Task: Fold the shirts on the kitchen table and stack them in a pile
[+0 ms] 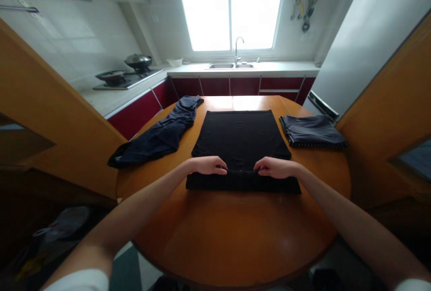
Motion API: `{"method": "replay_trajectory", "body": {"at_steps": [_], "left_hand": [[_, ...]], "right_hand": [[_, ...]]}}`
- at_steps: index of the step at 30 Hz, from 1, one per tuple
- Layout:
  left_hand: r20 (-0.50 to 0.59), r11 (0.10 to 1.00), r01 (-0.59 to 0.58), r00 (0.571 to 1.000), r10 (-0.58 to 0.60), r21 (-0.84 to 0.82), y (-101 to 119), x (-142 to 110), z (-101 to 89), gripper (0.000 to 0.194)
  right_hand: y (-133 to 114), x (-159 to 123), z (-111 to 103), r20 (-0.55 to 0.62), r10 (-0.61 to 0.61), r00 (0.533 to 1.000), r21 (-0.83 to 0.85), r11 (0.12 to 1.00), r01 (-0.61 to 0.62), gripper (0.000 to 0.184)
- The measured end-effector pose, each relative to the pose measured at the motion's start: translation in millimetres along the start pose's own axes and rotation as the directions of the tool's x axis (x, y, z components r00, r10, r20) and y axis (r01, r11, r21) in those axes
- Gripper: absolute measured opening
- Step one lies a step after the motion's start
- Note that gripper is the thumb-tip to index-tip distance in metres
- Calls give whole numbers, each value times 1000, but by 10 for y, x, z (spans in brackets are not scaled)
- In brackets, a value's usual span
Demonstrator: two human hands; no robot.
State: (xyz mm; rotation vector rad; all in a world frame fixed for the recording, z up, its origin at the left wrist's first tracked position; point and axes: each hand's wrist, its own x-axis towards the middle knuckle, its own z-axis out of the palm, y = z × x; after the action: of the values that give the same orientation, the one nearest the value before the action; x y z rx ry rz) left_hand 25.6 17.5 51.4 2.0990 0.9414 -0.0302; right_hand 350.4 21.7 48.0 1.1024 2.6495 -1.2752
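Observation:
A black garment (240, 136) lies spread on the round wooden table, its near end turned over into a flat band. My left hand (209, 165) pinches the upper edge of that band left of its middle. On the right part of the same edge, my right hand (275, 167) is closed in a similar pinch. Between the two hands the fabric edge runs fairly straight. Whether the garment is a shirt or something else, I cannot tell.
Dark blue trousers (164, 131) lie loosely at the table's left. A folded dark grey cloth (313, 130) rests at the right. Beyond the wooden table (232, 232) are a sink (221, 65), a stove with pans (138, 61) and a fridge (363, 35).

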Motion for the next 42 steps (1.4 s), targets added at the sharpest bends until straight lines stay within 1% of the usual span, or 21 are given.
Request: {"method": "replay_trajectory", "body": {"at_steps": [3,5,6,8,10,13,15,18,20,22,24,26,30,32,34,36,39,42], "left_hand": [[70,997,11,998,-6,-75,-6,-33,-83,44],[117,993,10,993,5,-121,-1,-131,-134,48],[123,991,6,992,11,-134,-7,-196,-156,51],[84,990,7,996,4,-141,-48,-347,-181,55],[11,988,31,1000,-29,-150,-130,-506,-169,53],[-113,973,98,986,-123,-211,-292,-721,-68,50],[-202,954,128,961,-187,-273,-391,-825,43,50],[-323,931,136,913,-250,-338,-477,-906,226,49],[-408,934,145,870,-277,-325,-486,-916,326,46],[-498,949,160,821,-280,-271,-466,-905,389,42],[-563,962,163,785,-260,-218,-439,-889,409,38],[-617,972,148,752,-232,-185,-421,-871,391,36],[-713,980,127,672,-200,-155,-432,-819,294,34],[-735,981,127,649,-195,-149,-451,-780,252,33],[-733,981,131,651,-195,-144,-473,-741,235,32],[-712,981,138,675,-194,-137,-497,-713,239,32],[-677,983,145,713,-186,-117,-528,-697,259,34],[-666,983,149,723,-183,-108,-542,-698,268,35]], "right_hand": [[51,-56,-42,-7,-7,1000,16,1000,7,42],[93,-161,-53,-24,-5,1000,46,999,6,48],[120,-225,-56,-40,2,999,62,998,0,51],[185,-357,-61,-83,19,996,81,997,-13,54],[264,-486,-61,-128,41,991,89,996,-30,50],[403,-651,-35,-188,88,978,107,992,-69,45],[499,-728,13,-231,120,965,139,986,-90,44],[620,-778,130,-330,131,935,185,980,-72,42],[670,-775,219,-423,126,897,190,981,-48,41],[696,-756,295,-503,129,855,187,982,-38,40],[701,-736,338,-547,136,826,190,981,-36,39],[693,-722,339,-576,141,805,200,979,-28,38],[654,-709,234,-627,137,767,218,976,4,37],[635,-697,165,-626,132,768,213,977,6,36],[629,-676,120,-617,142,774,211,977,-11,36],[641,-648,110,-611,169,773,213,976,-45,36],[678,-604,145,-617,219,756,231,969,-91,34],[708,-563,192,-628,205,751,241,968,-63,35]]}}
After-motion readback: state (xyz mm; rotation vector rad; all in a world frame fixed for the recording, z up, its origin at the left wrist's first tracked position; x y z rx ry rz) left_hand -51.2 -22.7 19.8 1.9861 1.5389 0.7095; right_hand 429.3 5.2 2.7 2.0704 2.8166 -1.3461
